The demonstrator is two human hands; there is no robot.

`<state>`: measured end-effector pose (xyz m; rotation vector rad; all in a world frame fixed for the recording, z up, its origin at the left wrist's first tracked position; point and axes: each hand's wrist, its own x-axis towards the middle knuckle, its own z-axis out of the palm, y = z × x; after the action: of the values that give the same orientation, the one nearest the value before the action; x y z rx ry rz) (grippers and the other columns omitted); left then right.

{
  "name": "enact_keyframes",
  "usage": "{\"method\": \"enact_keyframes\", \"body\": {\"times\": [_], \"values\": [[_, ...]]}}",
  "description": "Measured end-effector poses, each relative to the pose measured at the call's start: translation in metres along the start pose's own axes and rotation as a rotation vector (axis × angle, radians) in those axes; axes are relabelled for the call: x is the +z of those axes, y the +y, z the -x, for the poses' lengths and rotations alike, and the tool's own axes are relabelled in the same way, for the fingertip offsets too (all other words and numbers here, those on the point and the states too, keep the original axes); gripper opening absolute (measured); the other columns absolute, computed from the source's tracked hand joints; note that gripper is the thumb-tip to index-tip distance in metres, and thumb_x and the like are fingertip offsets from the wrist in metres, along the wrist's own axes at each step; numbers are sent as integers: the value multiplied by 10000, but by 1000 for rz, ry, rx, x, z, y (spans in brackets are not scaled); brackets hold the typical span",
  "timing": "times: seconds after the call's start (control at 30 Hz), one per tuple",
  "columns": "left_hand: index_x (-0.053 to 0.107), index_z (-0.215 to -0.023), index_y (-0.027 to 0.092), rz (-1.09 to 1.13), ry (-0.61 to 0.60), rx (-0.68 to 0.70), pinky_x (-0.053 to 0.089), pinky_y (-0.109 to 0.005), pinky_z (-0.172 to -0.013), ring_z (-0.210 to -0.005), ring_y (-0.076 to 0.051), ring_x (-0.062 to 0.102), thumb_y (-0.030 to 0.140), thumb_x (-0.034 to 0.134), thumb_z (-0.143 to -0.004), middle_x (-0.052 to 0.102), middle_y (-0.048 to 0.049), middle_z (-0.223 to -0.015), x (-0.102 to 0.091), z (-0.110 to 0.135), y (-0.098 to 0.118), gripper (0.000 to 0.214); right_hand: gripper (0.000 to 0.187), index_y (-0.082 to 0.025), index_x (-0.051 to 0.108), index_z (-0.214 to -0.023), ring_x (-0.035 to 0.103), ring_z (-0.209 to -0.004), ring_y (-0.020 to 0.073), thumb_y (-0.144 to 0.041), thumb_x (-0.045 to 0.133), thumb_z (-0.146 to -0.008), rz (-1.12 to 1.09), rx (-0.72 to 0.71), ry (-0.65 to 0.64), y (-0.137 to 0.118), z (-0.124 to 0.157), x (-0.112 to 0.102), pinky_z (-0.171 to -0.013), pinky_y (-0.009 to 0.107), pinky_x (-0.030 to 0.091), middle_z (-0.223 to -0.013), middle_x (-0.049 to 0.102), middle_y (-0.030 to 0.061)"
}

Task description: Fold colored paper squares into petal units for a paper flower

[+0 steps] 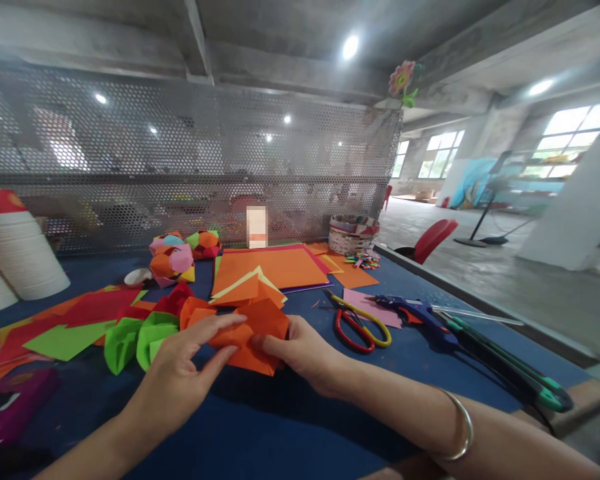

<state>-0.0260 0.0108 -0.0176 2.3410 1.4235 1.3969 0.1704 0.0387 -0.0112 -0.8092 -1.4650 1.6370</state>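
The right forearm (403,400), ringed by a silver bangle (465,427), lies nearest the camera. Its right hand (307,350) pinches folded orange paper (267,327) between thumb and fingers; the left hand (185,350) pinches the opposite side, presumably so the sheet is steadied from both ends. The paper hangs over the blue tabletop (220,443), whose surface gives the wrists room towards the camera. Leftward, green folded pieces (157,327) sit close to the left hand, limiting sideways movement. Rightward lie scissors (355,347) (handles facing the person, perhaps for easy grabbing), then a glue gun (415,310) near the table edge (490,307).
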Motion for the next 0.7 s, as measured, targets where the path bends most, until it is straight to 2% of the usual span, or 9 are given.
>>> {"method": "enact_keyframes", "body": {"times": [0.2, 0.37, 0.7], "values": [[737, -1049, 296, 11, 2, -20, 626, -290, -841, -914, -193, 771, 405, 668, -838, 796, 3, -1014, -1, -2, -1, 248, 369, -177, 595, -711, 389, -566, 84, -491, 777, -648, 24, -30, -16, 1, -1, -1, -568, 244, 320, -625, 517, -50], [742, -1047, 295, 11, -3, -50, 627, -318, -859, -932, -207, 768, 418, 673, -830, 795, -1, -1018, 0, -1, -4, 258, 353, -177, 604, -814, 419, -597, 90, -469, 757, -685, 39, -70, -22, 1, -1, -2, -590, 239, 344, -684, 540, -47], [747, -1059, 283, 38, -31, -87, 633, -310, -847, -942, -207, 768, 419, 669, -827, 794, -6, -1035, -1, -2, 0, 280, 386, -187, 577, -752, 401, -594, 95, -522, 767, -714, 78, -100, -42, 6, -2, -4, -591, 248, 342, -653, 514, -53]]}}
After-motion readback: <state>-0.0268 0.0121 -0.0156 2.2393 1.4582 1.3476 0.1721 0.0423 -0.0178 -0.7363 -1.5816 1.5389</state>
